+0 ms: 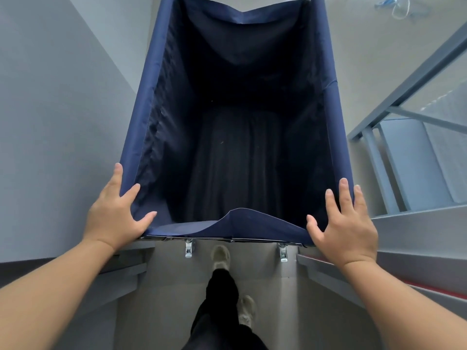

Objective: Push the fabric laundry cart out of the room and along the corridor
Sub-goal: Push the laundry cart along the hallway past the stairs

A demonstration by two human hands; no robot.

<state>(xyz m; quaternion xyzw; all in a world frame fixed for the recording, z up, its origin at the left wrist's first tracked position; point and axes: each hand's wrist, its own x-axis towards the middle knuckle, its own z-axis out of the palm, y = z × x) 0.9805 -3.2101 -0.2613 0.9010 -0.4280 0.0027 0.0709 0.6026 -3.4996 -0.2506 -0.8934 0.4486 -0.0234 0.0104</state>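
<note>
1. Cloth in dark blue makes up the laundry cart (pixel 141 117), a deep open box. It fills the middle of the view and stands right in front of the person. Its inside is dark, and the cloth at the bottom lies in long folds.
2. The near edge of the cart is not flat. The cloth rises there in a small hump near the middle.
3. The left hand (pixel 116 213) rests on the near left corner of the cart. Its fingers are straight and spread wide. One finger lies along the outer side and the others press on the cloth rim.
4. The right hand (pixel 346 223) presses on the near right corner in the same way. It is flat and wide, with the fingers pointing away from the person.
5. Two shiny metal wheel holders (pixel 188 248) stick down under the near edge.
6. Close behind them are the person's pale shoes (pixel 221 256), one ahead of the other. Above them are black trousers (pixel 219 294), and under them is a grey floor (pixel 265 286).
7. A plain grey wall (pixel 50 97) runs close along the cart's left side.
8. A grey metal railing (pixel 429 72) stands to the right, a little apart from the cart.
9. Grey frame pieces (pixel 126 266) stick in from both sides near the arms. The right one has a red strip (pixel 442 289).
</note>
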